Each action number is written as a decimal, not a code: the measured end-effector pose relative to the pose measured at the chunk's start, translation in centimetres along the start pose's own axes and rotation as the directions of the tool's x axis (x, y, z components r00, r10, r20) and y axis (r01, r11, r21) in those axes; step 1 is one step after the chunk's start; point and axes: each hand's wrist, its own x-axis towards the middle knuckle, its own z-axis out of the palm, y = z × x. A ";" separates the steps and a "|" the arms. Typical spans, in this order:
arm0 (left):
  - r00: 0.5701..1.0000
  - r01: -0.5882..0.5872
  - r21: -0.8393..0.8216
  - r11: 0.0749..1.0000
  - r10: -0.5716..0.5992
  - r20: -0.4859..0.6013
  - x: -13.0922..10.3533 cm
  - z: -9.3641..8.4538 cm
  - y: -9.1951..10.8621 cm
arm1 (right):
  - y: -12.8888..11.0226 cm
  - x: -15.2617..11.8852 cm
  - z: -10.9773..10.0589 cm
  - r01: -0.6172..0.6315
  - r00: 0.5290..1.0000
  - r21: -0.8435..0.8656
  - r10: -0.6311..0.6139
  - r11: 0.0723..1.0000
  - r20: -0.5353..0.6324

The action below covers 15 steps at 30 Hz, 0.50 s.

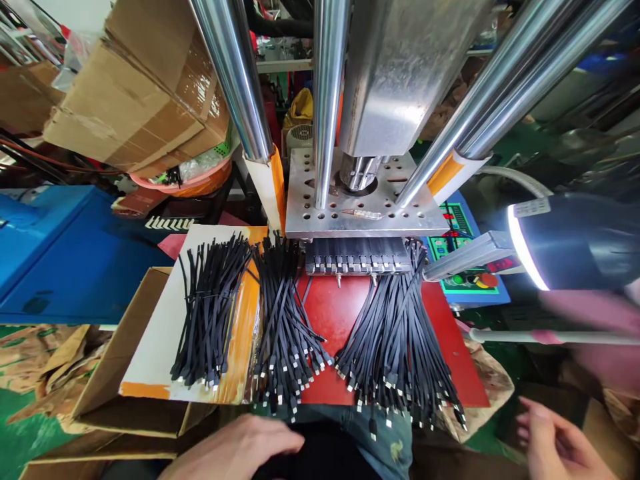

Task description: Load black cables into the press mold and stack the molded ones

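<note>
My left hand is low in front of me, over my lap, back upward and fingers stretched toward the right. Nothing shows in it. At the lower right, my right hand hangs with loosely curled, parted fingers and holds nothing visible. Both hands are apart from the cables. A left bundle of short black USB cables lies on a white, orange-taped board. Beside it is a middle bundle, and a right bundle fans over the red plate. A black fixture holds a row of metal-tipped connectors under the press.
The press's steel plate and chrome posts rise ahead. A lamp and a control panel stand to the right. Cardboard boxes and a blue cabinet are on the left, with an open carton below.
</note>
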 end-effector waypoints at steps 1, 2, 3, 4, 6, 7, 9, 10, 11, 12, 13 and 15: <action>0.995 -0.089 0.041 0.995 0.091 -0.050 0.9 -1.3 2.3 | -1.5 0.1 0.8 0.036 0.999 0.058 -0.037 0.998 0.003; 0.972 -0.204 0.098 0.974 0.214 -0.097 2.2 -2.4 4.5 | -3.1 0.2 1.8 0.074 0.996 0.113 -0.078 0.991 0.031; 0.928 -0.324 0.173 0.930 0.348 -0.133 4.1 -3.3 6.6 | -4.5 0.4 3.1 0.111 0.990 0.170 -0.123 0.979 0.064; 0.871 -0.417 0.261 0.871 0.465 -0.161 6.2 -4.0 8.4 | -5.7 0.6 4.4 0.144 0.980 0.224 -0.170 0.964 0.101; 0.752 -0.492 0.440 0.751 0.621 -0.221 11.1 -4.8 11.1 | -7.5 1.3 6.9 0.201 0.948 0.299 -0.262 0.933 0.179; 0.708 -0.477 0.523 0.706 0.661 -0.247 13.5 -5.0 11.9 | -8.0 1.6 7.8 0.227 0.928 0.307 -0.301 0.924 0.221; 0.686 -0.388 0.655 0.649 0.677 -0.265 17.7 -5.1 12.9 | -8.3 2.1 8.9 0.279 0.897 0.281 -0.354 0.918 0.265; 0.690 -0.335 0.696 0.635 0.669 -0.278 19.4 -5.1 13.1 | -8.2 2.1 9.2 0.302 0.888 0.257 -0.369 0.918 0.275; 0.698 -0.280 0.726 0.627 0.653 -0.294 20.7 -5.2 13.2 | -8.1 2.1 9.3 0.320 0.883 0.237 -0.380 0.917 0.277; 0.704 -0.232 0.748 0.622 0.638 -0.312 21.7 -5.2 13.2 | -8.0 2.1 9.3 0.333 0.879 0.227 -0.388 0.915 0.276; 0.706 -0.194 0.765 0.614 0.629 -0.325 22.4 -5.3 13.3 | -7.9 2.0 9.2 0.339 0.876 0.225 -0.393 0.914 0.277; 0.704 -0.142 0.791 0.595 0.622 -0.342 23.3 -5.4 13.3 | -7.9 1.8 9.1 0.337 0.874 0.229 -0.394 0.913 0.284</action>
